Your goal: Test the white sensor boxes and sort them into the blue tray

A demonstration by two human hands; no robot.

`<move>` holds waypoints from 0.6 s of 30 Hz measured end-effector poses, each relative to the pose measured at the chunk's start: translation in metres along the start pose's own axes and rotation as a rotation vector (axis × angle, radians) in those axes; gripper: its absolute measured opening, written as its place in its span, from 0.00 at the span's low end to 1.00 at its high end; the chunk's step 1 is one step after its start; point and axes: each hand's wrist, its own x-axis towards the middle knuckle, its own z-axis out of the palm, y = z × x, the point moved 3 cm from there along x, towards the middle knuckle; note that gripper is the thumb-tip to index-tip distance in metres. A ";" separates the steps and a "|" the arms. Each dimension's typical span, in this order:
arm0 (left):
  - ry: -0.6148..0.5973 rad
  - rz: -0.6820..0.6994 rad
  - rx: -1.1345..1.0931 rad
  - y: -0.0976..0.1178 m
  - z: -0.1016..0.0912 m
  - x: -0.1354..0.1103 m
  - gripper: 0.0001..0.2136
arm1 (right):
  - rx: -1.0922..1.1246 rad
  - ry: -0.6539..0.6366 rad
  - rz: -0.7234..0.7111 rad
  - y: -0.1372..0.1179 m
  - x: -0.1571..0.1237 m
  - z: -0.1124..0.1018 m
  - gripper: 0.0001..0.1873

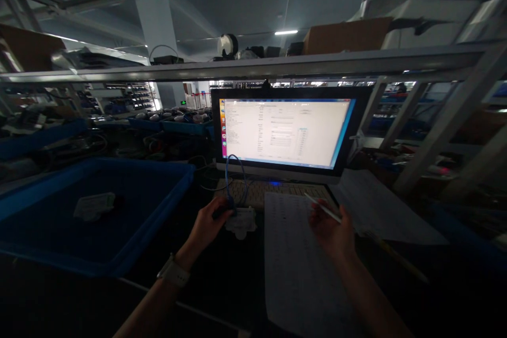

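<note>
Pale unit [241, 223] near keyboard [253, 193]; left hand [214, 215] pinches dark connector [231, 204] of blue cable [226, 175] at unit's edge, can't tell if seated. Right hand [331, 228] loosely grips white pen [328, 211] over printed sheet [295, 269], marks unclear. Similar unit [94, 206] in blue tray [174, 185]. Monitor [285, 132] lit, text illegible.

Tray [156, 224] is smooth blue plastic w/ a faint sheen on the rim, tray unit [94, 206] & cabled unit [241, 222] pale moulded plastic, cable [226, 173] smooth blue plastic sheath, pen [328, 210] slick white plastic. Main sheet [289, 253] & 2nd sheet [380, 206] are matt paper, keyboard [253, 193] matt pale plastic, monitor frame [216, 132] dark plastic, watch strap [174, 273] smooth & matt. Up top, carton [348, 35] is matt brown cardboard, shelf beam [198, 70] smooth metal w/ dull shine; bench [214, 285] matt black, prob. a rubber mat, too dim to be sure.
</note>
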 end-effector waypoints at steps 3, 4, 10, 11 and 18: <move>0.040 0.016 -0.004 -0.007 0.003 -0.001 0.13 | 0.001 -0.008 -0.003 0.000 -0.001 0.001 0.17; 0.046 0.013 -0.013 -0.009 0.003 -0.002 0.13 | 0.004 -0.009 -0.008 0.000 -0.001 0.001 0.17; 0.073 0.004 -0.059 -0.013 0.006 -0.005 0.13 | -0.030 -0.077 -0.050 0.003 0.004 -0.005 0.18; 0.083 -0.002 -0.073 -0.014 0.007 -0.005 0.14 | -0.040 -0.081 -0.056 0.003 0.005 -0.007 0.18; 0.103 -0.028 -0.088 -0.017 0.009 -0.007 0.16 | -0.107 -0.088 -0.125 -0.009 0.008 -0.010 0.19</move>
